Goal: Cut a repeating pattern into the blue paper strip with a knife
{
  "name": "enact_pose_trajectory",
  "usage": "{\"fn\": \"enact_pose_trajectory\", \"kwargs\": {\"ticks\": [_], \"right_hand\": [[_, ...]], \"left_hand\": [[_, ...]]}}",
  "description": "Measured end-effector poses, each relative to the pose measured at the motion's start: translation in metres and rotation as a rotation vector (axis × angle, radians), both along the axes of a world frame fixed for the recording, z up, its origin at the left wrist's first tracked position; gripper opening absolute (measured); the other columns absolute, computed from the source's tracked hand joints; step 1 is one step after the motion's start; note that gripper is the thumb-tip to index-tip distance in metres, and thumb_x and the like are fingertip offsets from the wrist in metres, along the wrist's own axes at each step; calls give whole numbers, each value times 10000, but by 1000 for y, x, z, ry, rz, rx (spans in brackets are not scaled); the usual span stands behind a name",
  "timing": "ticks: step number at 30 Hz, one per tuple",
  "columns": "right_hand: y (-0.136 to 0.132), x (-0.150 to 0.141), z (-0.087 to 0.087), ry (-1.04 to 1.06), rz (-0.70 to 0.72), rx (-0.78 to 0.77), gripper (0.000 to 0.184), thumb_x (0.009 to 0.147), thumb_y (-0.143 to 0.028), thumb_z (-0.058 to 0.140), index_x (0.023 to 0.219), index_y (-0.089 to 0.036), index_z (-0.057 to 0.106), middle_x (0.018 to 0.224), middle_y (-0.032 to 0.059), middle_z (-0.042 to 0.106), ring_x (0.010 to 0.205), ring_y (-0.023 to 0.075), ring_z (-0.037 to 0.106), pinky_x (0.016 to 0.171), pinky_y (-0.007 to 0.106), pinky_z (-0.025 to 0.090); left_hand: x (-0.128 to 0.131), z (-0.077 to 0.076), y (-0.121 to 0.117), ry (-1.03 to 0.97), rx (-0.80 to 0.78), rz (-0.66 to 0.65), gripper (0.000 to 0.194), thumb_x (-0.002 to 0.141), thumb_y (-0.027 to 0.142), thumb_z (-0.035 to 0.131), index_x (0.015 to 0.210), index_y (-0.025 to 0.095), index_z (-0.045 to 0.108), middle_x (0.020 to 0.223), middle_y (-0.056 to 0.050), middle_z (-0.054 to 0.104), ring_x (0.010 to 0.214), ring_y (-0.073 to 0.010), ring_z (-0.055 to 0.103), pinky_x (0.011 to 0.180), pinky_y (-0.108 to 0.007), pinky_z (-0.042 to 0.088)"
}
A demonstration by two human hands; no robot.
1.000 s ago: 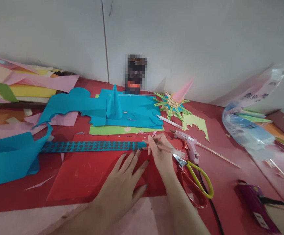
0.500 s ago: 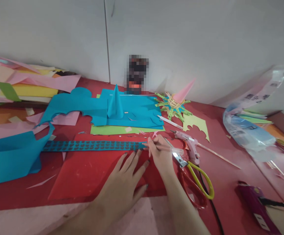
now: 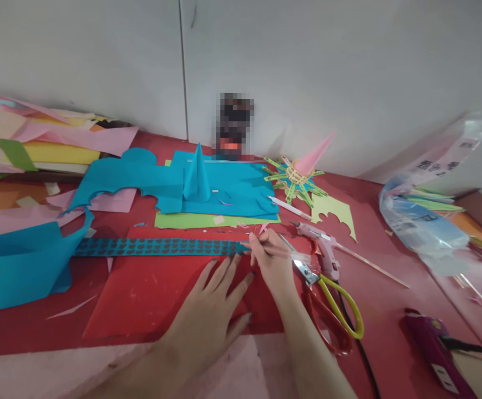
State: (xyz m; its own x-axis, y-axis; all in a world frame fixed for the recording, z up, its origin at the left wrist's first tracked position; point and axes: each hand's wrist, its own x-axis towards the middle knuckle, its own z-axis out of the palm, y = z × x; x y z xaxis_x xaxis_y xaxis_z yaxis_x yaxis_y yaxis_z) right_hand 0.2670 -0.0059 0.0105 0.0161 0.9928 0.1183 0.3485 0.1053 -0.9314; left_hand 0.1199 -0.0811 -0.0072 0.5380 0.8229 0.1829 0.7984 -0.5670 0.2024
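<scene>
A blue paper strip (image 3: 153,247) with rows of dark curved marks lies across a red sheet (image 3: 141,299). My left hand (image 3: 207,299) rests flat with fingers spread, its fingertips at the lower edge of the strip near the right end. In my right hand (image 3: 272,260) a pen (image 3: 280,252) is pinched between thumb and fingers, with its tip at the strip's right end. Just right of that hand lie scissors (image 3: 328,299) with one red and one yellow handle, beside a pink glue gun (image 3: 321,244).
Blue paper sheets (image 3: 241,188) with a blue paper cone (image 3: 198,180) lie behind the strip. A pink-tipped paper piece (image 3: 301,172) stands farther right. Paper scraps (image 3: 57,144) pile up at left. A plastic bag (image 3: 427,216) and a purple power strip (image 3: 436,343) are at right.
The whole view has shifted slightly, so things sit a little farther right. The pen has tilted a little in my right hand, its tip still at the strip's right end. My left hand stays put.
</scene>
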Motion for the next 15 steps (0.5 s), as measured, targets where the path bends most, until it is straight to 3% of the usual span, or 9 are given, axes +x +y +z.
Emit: {"fn": "enact_pose_trajectory", "kwargs": {"ticks": [15], "right_hand": [[-1, 0, 0, 61, -35, -12, 309, 853, -347, 523, 605, -243, 370, 383, -76, 440, 556, 168, 654, 569, 258, 554]], "left_hand": [[0, 2, 1, 15, 0, -7, 535, 914, 430, 381, 1404, 228, 305, 1482, -106, 270, 1328, -293, 282, 1060, -466, 215]]}}
